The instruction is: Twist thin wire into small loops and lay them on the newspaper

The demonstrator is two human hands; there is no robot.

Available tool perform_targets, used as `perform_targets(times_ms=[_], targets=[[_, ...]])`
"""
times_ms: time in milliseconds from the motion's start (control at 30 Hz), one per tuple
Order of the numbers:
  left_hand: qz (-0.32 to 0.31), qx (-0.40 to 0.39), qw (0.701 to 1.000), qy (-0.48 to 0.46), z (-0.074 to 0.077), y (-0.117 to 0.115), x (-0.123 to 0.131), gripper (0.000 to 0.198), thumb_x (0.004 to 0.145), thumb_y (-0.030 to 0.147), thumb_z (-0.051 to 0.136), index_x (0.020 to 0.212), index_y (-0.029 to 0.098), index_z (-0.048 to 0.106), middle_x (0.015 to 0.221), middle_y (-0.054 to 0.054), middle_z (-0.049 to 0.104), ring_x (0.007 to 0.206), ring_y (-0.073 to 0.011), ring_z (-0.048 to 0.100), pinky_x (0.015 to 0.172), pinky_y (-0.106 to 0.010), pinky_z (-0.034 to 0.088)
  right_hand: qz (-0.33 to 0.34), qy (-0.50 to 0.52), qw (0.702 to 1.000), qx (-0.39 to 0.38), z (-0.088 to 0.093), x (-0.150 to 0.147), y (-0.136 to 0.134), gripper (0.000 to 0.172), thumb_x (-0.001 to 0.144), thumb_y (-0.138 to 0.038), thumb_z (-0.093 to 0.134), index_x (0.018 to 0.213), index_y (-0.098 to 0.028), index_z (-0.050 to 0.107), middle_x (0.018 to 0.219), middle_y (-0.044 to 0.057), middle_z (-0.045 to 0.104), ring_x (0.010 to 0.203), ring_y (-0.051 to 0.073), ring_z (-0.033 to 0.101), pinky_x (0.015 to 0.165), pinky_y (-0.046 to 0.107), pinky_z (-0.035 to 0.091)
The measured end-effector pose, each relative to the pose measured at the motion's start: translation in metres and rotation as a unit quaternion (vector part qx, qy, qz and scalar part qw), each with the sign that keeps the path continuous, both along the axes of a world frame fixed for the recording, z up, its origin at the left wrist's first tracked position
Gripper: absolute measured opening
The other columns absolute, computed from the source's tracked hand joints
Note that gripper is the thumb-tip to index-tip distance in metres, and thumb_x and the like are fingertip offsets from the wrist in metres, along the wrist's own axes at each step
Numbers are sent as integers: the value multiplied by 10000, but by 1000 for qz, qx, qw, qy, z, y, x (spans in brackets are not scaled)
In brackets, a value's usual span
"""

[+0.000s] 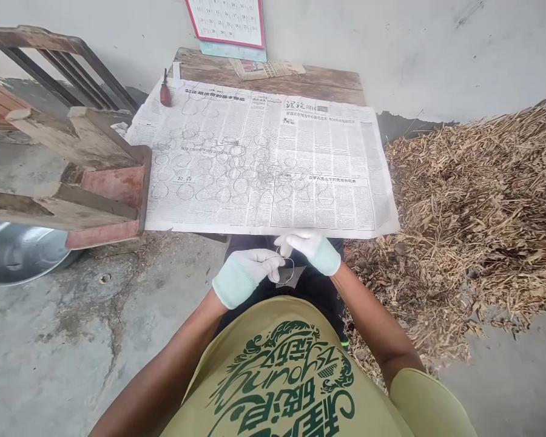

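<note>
Both my hands wear white gloves with pale green cuffs and meet over my lap, just in front of the table edge. My left hand (253, 269) pinches a thin wire loop (293, 271), which hangs out past its fingertips. Close beside it, my right hand (308, 247) has its thumb and fingers pressed together at the upper end of the same wire. On the newspaper sheets (346, 212) beyond lie many thin wire loops (222, 193), some spread in rows and some tangled in a pile (267, 176).
A red-handled screwdriver (165, 96) lies at the newspaper's left edge. An upturned wooden stool (104, 176) and a metal basin (22, 252) stand at left, near a chair (40, 39). Dry stalks (482, 212) heap at right. A calendar (230, 21) hangs behind the wooden table (337, 85).
</note>
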State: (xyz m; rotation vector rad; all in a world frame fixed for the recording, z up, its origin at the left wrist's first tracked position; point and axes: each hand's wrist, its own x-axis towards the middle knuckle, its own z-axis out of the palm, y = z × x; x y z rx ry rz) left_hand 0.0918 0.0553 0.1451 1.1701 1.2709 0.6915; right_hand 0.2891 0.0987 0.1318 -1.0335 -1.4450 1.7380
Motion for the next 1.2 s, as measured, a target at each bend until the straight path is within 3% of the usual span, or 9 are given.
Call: perform_targets(times_ms=[200,333,467,600,767,867,967,1200], targets=[[-47,-50,997,-38,-9,-1,-10,210,797,399,784,708,212,816,561,-56,704,549,-189,644,619,-314,559,68,-50,996,2,6,3,2,281,959,-323,545,885,-194,784,749,-4,741,730,154,689,796,314,564],[-71,-71,994,-37,-7,-2,-12,190,788,374,773,710,208,822,543,-57,697,538,-195,644,599,-311,548,93,-79,992,9,11,3,2,255,935,-285,559,836,-191,774,721,-14,727,724,148,683,805,308,558],[-14,-40,998,39,-7,-2,-9,207,789,351,738,634,220,783,568,-41,706,546,-183,641,571,-277,507,19,-39,999,-25,3,0,1,328,964,-406,545,910,-190,786,757,12,749,734,161,697,806,325,573],[20,11,987,156,-18,-3,-6,273,857,338,668,617,256,769,610,-15,730,603,-178,654,653,-275,491,-85,13,992,-88,-6,-6,0,400,918,-532,614,847,-172,772,694,31,722,635,156,666,714,316,565],[44,20,985,166,-24,-5,-5,242,853,367,695,647,275,782,589,-1,727,605,-198,652,670,-299,486,-154,-30,979,-129,-7,-11,-1,468,878,-612,657,727,-175,729,613,34,674,547,141,606,619,296,527],[25,21,986,163,-18,-6,-6,282,870,372,670,627,266,768,622,-8,741,632,-194,663,698,-298,497,-149,-55,982,-97,-7,-12,-2,413,899,-562,649,770,-182,746,656,27,686,579,134,614,633,285,517],[12,7,991,135,-13,-6,-5,288,857,346,666,601,248,754,615,-20,733,599,-179,650,652,-284,504,-118,-8,990,-75,-8,-13,-3,347,912,-502,636,842,-189,771,690,11,692,604,127,607,662,282,514],[18,-50,993,103,-7,-4,-4,201,828,322,706,670,223,779,608,-19,727,593,-156,662,633,-259,539,-119,12,988,-96,-1,-15,-4,331,908,-448,627,772,-168,739,634,4,669,587,121,594,632,260,493]])
